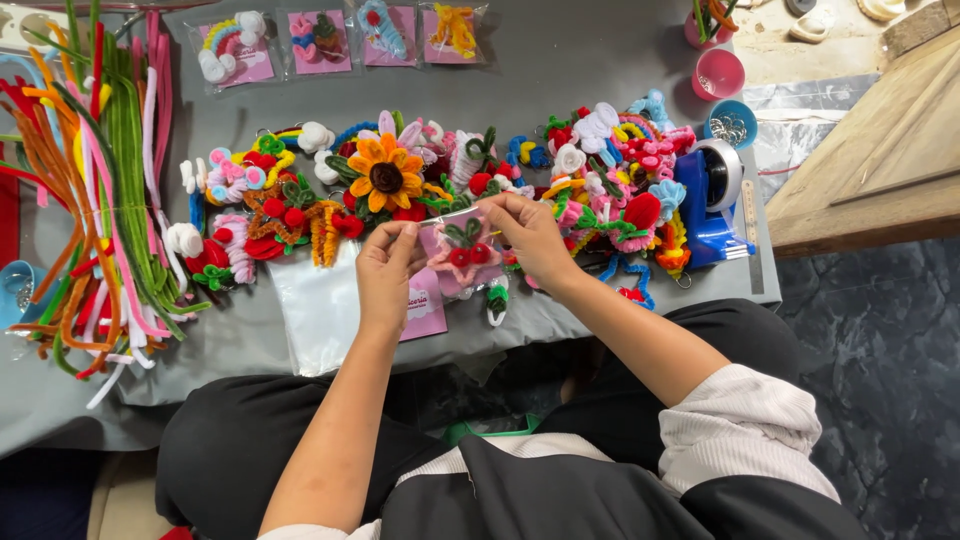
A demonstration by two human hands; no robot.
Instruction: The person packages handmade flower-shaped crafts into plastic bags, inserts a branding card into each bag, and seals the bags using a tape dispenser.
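Pink pipe-cleaner charm with two red cherries and green leaves (462,252) is sitting inside a small clear plastic sleeve, held up just above the grey-covered counter (560,60), near the middle of the view. Both hands are gripping the sleeve's top edge: the left hand (388,268) is pinching it at about ten o'clock from the charm, thumb and forefinger closed on the plastic, while the right hand (530,235) is pinching at about two o'clock, its fingers (497,203) closed tight on the same edge. A pink printed card (428,305) is lying just under the left wrist, beside a stack of clear plastic bags (318,305) at seven o'clock from the charm. At twelve o'clock an orange pipe-cleaner sunflower (385,172) is lying among a long row of other colourful charms. A heap of loose pipe cleaners (95,190) is spreading across the nine o'clock side. At three o'clock a blue tape dispenser (715,200) is standing near the counter's edge.
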